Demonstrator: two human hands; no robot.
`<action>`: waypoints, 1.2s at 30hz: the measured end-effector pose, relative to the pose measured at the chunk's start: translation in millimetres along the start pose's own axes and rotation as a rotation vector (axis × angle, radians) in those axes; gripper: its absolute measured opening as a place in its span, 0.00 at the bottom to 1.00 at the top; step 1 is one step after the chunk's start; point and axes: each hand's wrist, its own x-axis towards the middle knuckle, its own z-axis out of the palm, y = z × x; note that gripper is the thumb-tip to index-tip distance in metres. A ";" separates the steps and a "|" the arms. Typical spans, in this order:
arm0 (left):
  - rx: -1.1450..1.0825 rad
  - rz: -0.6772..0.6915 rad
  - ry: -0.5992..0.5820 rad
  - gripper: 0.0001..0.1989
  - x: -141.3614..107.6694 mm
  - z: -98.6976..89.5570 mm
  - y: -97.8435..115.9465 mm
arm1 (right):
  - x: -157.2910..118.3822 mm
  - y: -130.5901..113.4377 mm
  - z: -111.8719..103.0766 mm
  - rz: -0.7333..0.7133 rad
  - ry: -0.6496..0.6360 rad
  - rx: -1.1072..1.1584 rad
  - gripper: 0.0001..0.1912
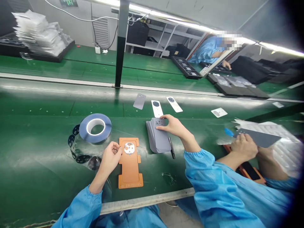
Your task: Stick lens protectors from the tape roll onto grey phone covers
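My right hand is over a stack of grey phone back panels with camera holes. Its thumb and fingers pinch the top panel near its upper end. My left hand is closed, fingertips curled together at the left edge of an orange fixture plate; what they hold, if anything, is hidden. A round white piece with holes sits at the top of that plate. Left of it, a roll of blue film tape trails clear film with round black pieces.
A black pen lies against the stack's right side. Beyond it are white panels and a loose grey panel. At right, a co-worker's hands hold a grey panel. A metal post rises behind.
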 end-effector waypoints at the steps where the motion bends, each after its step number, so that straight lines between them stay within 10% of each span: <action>1: -0.007 0.003 -0.005 0.10 -0.8 -1.5 -0.4 | -1.9 -1.1 -4.5 0.021 0.035 0.027 0.31; 8: -0.020 -0.057 -0.158 0.17 -6.8 -18.4 -1.8 | -65.0 -67.9 -42.7 -0.060 0.273 0.497 0.28; 14: -0.011 -0.063 -0.271 0.29 -10.2 -26.2 2.9 | -117.0 -142.8 30.9 -0.097 -0.007 0.771 0.15; 23: 0.031 -0.025 -0.352 0.38 -13.1 -31.3 4.9 | -114.4 -136.3 80.0 -0.193 -0.062 0.705 0.15; 36: 0.188 0.045 -0.326 0.38 -13.9 -23.0 0.1 | -112.2 -126.8 118.3 -0.428 -0.032 -0.068 0.33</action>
